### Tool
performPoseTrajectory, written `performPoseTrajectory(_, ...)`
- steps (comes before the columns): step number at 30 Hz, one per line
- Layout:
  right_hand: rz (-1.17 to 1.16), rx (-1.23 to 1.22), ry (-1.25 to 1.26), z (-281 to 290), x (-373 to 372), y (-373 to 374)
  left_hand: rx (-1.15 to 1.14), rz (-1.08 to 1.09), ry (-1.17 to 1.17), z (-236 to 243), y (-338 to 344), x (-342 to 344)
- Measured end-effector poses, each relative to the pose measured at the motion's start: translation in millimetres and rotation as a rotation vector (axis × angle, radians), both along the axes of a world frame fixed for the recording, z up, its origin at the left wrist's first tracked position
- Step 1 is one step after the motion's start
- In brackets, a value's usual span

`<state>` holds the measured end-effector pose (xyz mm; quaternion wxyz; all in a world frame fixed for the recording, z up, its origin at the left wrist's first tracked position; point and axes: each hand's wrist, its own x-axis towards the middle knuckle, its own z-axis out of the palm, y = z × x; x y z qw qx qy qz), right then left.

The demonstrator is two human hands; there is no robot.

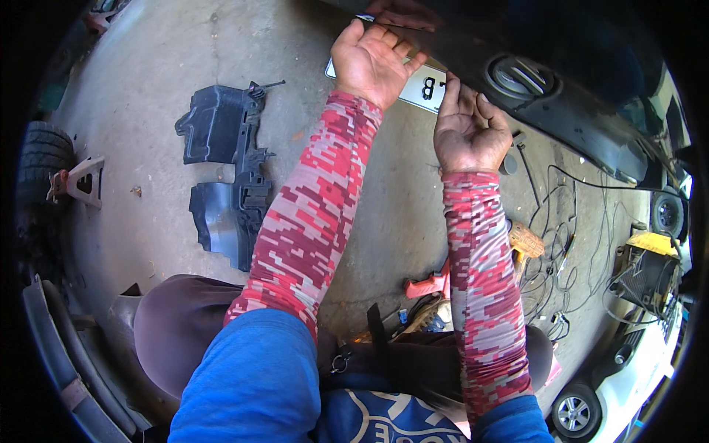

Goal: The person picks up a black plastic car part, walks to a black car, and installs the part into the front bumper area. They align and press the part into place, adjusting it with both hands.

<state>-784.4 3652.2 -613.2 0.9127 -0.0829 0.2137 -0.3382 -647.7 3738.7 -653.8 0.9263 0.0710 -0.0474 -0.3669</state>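
Note:
A glossy black car bumper [450,37] spans the top right, with a round fog lamp [521,77] set in it. Palm up, my left hand [373,65] grips the bumper's edge at the top, its fingers curled against it and its thumb out to the left. To the right and a little nearer, my right hand [471,134] is also palm up, with bent fingers at the same edge beside the fog lamp. Between both hands shows a white licence plate [422,88], partly covered by the left hand. Some fingertips are hidden at the edge.
Black plastic car panels [221,125] lie on the concrete floor at left. A jack stand [80,181] and tyre [46,151] are at far left. A yellow-headed mallet [526,241], red tool [427,285] and loose cables [569,258] lie at right. A white car [628,384] stands lower right.

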Motion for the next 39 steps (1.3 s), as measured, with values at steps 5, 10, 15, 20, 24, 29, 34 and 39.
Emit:
performPoseTrajectory(5, 0.175, -0.262, -0.012, 2.9, -2.7, 9.6, 0.020, -0.050, -0.055, 13.3, 3.4, -8.3)
performPoseTrajectory(10, 0.118, -0.431, 0.015, -11.9, 29.4, 15.0, 0.115, 0.061, -0.044, 13.1, -0.8, -10.0)
performPoseTrajectory(15, -0.061, -0.608, 0.237, -25.2, 49.2, 28.3, 0.622, 0.292, -0.509, 9.7, 7.7, -23.7)
performPoseTrajectory(20, -0.131, -0.769, 0.236, -14.9, 47.8, 29.8, 0.727, 0.391, -0.603, 17.2, 4.8, -26.2)
performPoseTrajectory(24, -0.078, -0.786, 0.298, -19.0, 42.7, 19.8, 0.809, 0.386, -0.596, 17.1, 2.2, -25.0)
performPoseTrajectory(29, -0.034, -1.089, 0.445, -40.6, 24.0, 13.6, 0.888, 0.331, -0.426, 2.7, 6.6, -27.4)
performPoseTrajectory(34, -0.202, -1.037, 0.609, -37.5, -6.4, -0.9, 0.764, 0.198, -0.237, 9.9, -6.6, -30.3)
performPoseTrajectory(39, -0.302, -0.860, 0.740, -6.2, -39.4, -11.2, 0.659, 0.287, -0.453, 23.2, -30.2, -74.4)
